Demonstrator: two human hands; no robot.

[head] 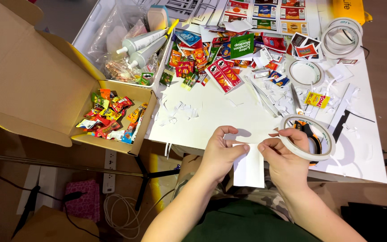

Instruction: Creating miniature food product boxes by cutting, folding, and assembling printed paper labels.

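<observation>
Over the cluttered white table [211,116] edge, I see my left hand [220,154] and right hand [283,157] both pinched shut on 1 white paper [249,168], tape roll [312,136] looped on right fingers [292,133].

White paper piece [249,168] pinched upright at table edge; tape roll [308,143] on right fingers.

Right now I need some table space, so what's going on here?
A person holds a folded white paper piece at the table's near edge, pinched between left hand and right hand. A tape roll hangs around the right fingers. Tiny printed snack packets litter the table and fill the cardboard box.
</observation>
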